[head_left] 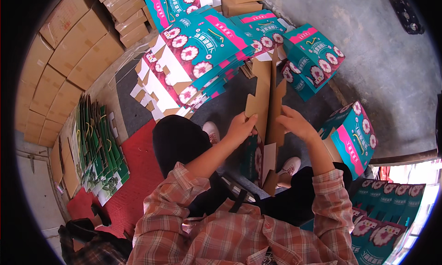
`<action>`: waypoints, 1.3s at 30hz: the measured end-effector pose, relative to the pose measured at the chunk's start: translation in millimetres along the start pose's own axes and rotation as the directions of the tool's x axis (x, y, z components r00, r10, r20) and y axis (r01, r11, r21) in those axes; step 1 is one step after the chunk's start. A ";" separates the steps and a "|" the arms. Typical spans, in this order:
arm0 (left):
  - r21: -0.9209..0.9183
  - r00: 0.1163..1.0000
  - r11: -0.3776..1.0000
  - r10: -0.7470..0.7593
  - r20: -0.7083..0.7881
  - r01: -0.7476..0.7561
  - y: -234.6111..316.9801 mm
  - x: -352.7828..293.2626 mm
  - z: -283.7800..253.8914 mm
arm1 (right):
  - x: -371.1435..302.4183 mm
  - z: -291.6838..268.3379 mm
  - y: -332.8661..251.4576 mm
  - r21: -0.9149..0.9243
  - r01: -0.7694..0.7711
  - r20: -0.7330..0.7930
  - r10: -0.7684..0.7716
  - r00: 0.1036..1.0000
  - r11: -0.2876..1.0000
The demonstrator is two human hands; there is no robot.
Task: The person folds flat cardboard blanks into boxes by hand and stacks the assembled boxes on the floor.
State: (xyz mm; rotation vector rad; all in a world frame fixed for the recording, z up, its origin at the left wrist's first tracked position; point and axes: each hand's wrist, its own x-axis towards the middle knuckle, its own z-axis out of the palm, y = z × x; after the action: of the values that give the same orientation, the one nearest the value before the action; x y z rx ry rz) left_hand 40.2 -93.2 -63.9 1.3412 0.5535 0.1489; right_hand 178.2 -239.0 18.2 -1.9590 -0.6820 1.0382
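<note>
Between my knees stands a half-folded cardboard carton [262, 97], tall and narrow, its brown inner side showing and its tabbed flaps raised. A bit of teal and maroon print shows low on its outside. My left hand [242, 128] pinches the edge of the left panel, thumb on the brown face. On the other side my right hand [296, 123] has its fingers bent around the edge of the right panel. The carton's lower end is partly hidden by its own flaps.
Flat teal printed cartons [202, 51] lie stacked ahead. Folded boxes [317, 55] stand ahead right, and another box [354, 136] beside my right knee. Brown shipping boxes [69, 58] line the left, near green flat packaging [99, 145]. Several finished teal boxes [382, 233] stand behind right.
</note>
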 end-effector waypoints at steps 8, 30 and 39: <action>0.026 0.999 0.999 0.038 0.031 -0.039 8.2 -5.2 5.3 | -10.2 -16.8 19.7 0.056 0.042 0.119 -0.048 0.992 0.998; 0.474 0.832 0.774 0.120 0.542 -0.420 74.1 -66.3 -65.6 | -29.0 -38.6 -97.4 -0.775 0.596 0.484 -0.411 0.773 0.209; 0.630 0.945 0.720 0.115 0.306 -0.291 -20.7 -57.2 14.0 | -9.7 -2.2 -47.1 -0.895 0.447 0.287 -0.758 0.585 0.006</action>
State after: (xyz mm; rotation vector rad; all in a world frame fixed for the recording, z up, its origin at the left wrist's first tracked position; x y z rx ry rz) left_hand -7.1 -134.0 -65.1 2.1043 0.2359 -0.0509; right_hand 170.8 -221.9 62.6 -2.1186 -2.1005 -0.4419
